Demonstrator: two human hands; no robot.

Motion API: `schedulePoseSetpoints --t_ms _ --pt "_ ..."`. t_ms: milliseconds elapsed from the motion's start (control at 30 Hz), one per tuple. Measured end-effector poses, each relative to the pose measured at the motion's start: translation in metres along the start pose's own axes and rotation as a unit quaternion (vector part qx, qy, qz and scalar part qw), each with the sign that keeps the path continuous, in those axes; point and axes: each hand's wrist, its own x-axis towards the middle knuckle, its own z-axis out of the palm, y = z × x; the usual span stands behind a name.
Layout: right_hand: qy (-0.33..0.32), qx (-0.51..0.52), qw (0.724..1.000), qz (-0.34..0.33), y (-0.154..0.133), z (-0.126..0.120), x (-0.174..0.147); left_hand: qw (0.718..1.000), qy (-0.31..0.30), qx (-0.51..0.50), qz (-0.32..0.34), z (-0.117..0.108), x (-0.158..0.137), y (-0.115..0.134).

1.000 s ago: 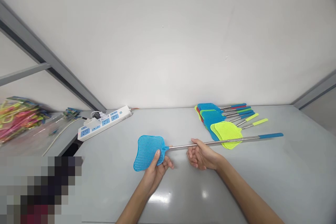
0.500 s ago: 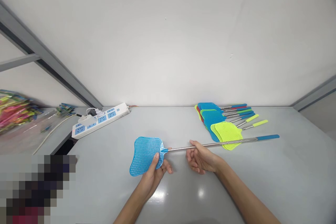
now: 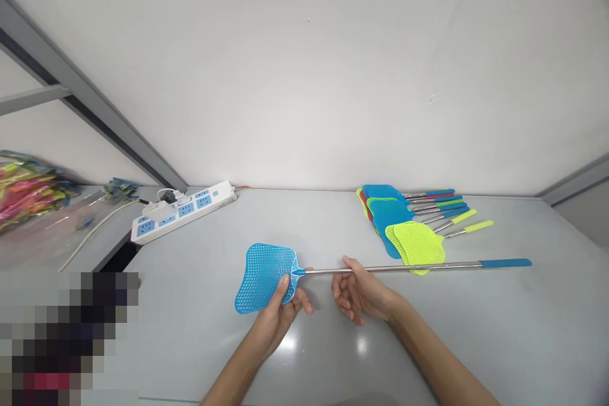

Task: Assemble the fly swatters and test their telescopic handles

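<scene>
A blue fly swatter with a long metal rod and a blue grip lies across my view, its perforated head to the left. My left hand pinches the head near its neck, thumb on top and other fingers beneath, partly hidden. Around the middle of the rod, my right hand has its thumb side over the metal, with the other fingers curled loosely below. The blue grip end reaches far right, and the rod passes in front of a yellow swatter at the near end of a pile.
Blue, green, red and yellow fly swatters overlap by the wall, grips pointing right. A white power strip with plugs lies at the back left. Beyond it are colourful items in clear plastic. A metal frame bar slants down the left side.
The blue swatter's grip end has moved right, and its rod shows longer and more level. The left hand keeps its hold on the head. The view has shifted slightly.
</scene>
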Motion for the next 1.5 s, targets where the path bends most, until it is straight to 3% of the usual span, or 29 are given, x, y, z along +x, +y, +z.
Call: schedulePoseSetpoints --t_ms 167,1333,1500 --pt "0.009 -0.010 0.999 -0.033 0.001 0.003 0.000 1.000 0.002 -0.010 0.000 -0.001 0.001 0.000" --pt "-0.011 0.007 1.000 -0.009 0.008 0.010 0.010 1.000 -0.025 0.009 -0.014 0.003 -0.001 0.001" --pt "0.004 0.012 0.999 -0.029 0.008 0.009 0.011 1.000 -0.002 -0.011 0.000 0.003 0.003 -0.002"
